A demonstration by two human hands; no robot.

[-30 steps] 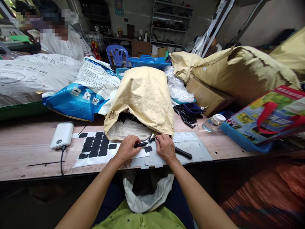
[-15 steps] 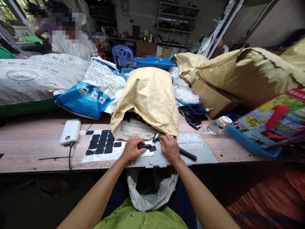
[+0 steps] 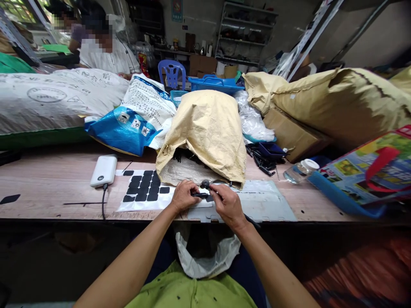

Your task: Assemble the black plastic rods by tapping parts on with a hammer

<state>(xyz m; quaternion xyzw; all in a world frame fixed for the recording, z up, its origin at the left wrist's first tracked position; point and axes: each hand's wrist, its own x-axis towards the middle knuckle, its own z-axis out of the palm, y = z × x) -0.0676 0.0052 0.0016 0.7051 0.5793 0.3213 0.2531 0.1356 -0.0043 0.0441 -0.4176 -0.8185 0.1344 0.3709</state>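
Observation:
My left hand (image 3: 185,196) is closed on a slim black part (image 3: 201,195) at the table's front. Its fingers hide one end of the part. My right hand (image 3: 229,205) grips a small hammer (image 3: 205,184) near its head. The hammer's round face is raised just above the black part, and its dark handle runs back under my right wrist. Under my hands lie a grey board (image 3: 266,205) and a white sheet (image 3: 128,206) bearing several black rounded stickers (image 3: 146,188). The open mouth of a tan sack (image 3: 205,128) faces me just beyond, with dark pieces inside.
A white power bank (image 3: 104,171) with a cable lies left. To the right are black parts (image 3: 261,164), a clear jar (image 3: 298,171) and a blue tray (image 3: 346,199) holding a colourful bag. Large sacks (image 3: 58,98) line the back. Other people (image 3: 105,55) sit at back left.
My right hand has turned and lifted the hammer, so its face now shows near the black part. My left hand keeps its hold. The whole view has shifted slightly.

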